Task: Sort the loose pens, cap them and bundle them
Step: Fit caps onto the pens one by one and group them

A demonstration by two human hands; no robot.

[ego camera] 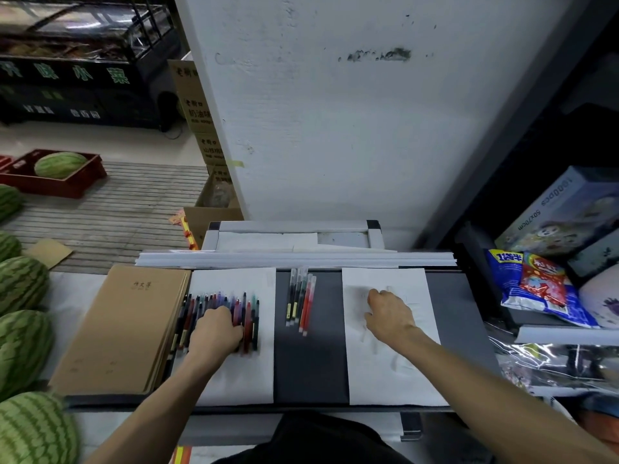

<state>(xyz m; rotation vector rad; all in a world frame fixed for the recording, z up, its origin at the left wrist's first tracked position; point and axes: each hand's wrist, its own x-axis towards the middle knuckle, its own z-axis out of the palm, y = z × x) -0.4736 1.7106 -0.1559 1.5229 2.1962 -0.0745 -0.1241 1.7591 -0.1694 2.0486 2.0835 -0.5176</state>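
Fingers (223, 313) of the left hand (214, 331), right of a red crate (67, 187) holding one watermelon (60, 165), lie bent over the loose pens (221, 301) on the left paper sheet (241, 373); whether they pinch one is unclear. A smaller group of pens (299, 299) lies on the dark surface (311, 363) near its far edge. The right hand (390, 314) rests loosely bent fingertips on the right sheet (385, 373), holding nothing.

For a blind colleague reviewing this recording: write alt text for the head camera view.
A person's left hand rests on a pile of loose coloured pens on a white sheet, while the right hand rests on a second white sheet. Between the sheets, a few pens lie side by side on the dark desk; brown notebooks and watermelons sit to the left.
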